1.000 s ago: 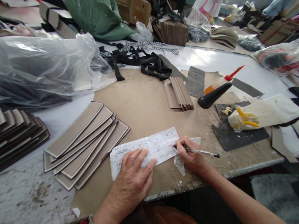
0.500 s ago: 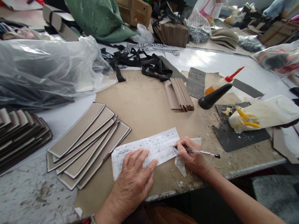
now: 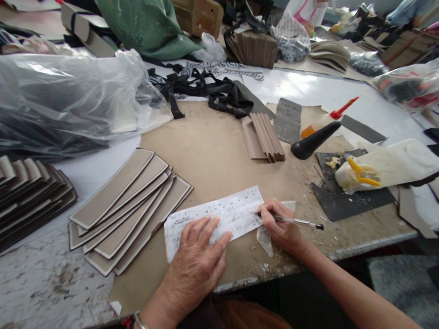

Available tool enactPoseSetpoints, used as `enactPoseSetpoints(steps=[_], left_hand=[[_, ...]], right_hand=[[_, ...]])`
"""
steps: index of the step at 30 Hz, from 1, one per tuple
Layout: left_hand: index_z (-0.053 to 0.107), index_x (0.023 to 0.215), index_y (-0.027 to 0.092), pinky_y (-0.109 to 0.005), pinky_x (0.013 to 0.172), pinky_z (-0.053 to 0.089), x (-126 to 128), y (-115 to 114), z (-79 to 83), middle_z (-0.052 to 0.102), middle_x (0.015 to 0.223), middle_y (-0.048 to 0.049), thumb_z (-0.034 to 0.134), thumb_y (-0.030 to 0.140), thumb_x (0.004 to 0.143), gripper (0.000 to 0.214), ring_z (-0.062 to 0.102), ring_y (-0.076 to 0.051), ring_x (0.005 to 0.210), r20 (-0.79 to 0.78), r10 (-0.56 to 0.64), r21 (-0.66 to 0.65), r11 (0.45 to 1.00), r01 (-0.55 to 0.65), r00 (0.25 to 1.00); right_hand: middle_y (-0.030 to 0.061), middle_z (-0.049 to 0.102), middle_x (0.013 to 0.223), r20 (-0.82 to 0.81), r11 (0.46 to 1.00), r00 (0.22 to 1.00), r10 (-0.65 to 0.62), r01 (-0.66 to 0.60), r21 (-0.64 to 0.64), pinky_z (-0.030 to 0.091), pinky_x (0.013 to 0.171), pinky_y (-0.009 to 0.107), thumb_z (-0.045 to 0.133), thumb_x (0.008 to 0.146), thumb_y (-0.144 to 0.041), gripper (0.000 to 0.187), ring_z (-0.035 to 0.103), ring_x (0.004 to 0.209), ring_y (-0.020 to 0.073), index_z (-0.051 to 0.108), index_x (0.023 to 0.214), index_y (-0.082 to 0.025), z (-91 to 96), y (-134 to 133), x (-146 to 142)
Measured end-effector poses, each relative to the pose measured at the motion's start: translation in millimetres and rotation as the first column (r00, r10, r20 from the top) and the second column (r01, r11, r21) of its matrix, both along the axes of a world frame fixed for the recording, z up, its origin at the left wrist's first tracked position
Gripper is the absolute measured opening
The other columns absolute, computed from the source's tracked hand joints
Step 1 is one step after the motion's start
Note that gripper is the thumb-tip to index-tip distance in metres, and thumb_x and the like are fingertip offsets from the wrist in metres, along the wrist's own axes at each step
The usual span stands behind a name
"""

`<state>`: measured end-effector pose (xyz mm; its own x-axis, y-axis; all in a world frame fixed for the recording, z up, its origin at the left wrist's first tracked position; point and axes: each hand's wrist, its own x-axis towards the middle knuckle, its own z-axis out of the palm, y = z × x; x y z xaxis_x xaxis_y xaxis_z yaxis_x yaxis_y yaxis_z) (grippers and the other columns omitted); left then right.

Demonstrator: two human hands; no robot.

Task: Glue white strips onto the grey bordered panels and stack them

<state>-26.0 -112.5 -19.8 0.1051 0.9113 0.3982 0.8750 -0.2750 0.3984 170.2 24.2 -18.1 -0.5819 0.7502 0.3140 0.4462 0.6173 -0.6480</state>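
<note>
A white paper form [image 3: 240, 205] with printed lines and handwriting lies on the brown board at the table's front. My left hand [image 3: 199, 255] rests flat on its lower left part, fingers spread. In my right hand [image 3: 281, 227] a pen [image 3: 301, 222] is pinched, its tip at the form's right end. The writing is too small to read. Just left of the form, several flat beige panels with dark edges [image 3: 125, 205] lie fanned out and overlapping. A scrap of translucent sheet [image 3: 265, 240] lies by my right hand.
A white plastic bottle [image 3: 401, 163] lies on a dark mat at right. Near it are a black cone-shaped tool [image 3: 315, 141], a red-tipped bottle [image 3: 314, 129] and folded brown pieces [image 3: 264, 138]. Black straps [image 3: 211, 90] and a plastic-wrapped bundle [image 3: 59, 105] are behind. Two people are beyond.
The pen and my right hand have barely shifted at the form's right end. My left hand stays on the paper. The whole view has moved very slightly.
</note>
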Motion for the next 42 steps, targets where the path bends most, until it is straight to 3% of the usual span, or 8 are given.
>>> enactPoseSetpoints(steps=[42], left_hand=[[0.058,0.111,0.021,-0.052,0.099,0.035,-0.4,0.1,0.4,0.050,0.124,-0.0120,0.054,0.018,0.083,0.029,0.040,-0.029,0.119,-0.004,-0.002,-0.014,1.000,0.002,1.000]], right_hand=[[-0.0019,0.049,0.063,0.039,1.000,0.999,0.011,-0.011,-0.012,0.037,0.055,0.024,0.041,0.086,-0.018,0.016,0.049,0.057,0.0123,0.045,0.071,-0.022,2.3,-0.1,-2.5]])
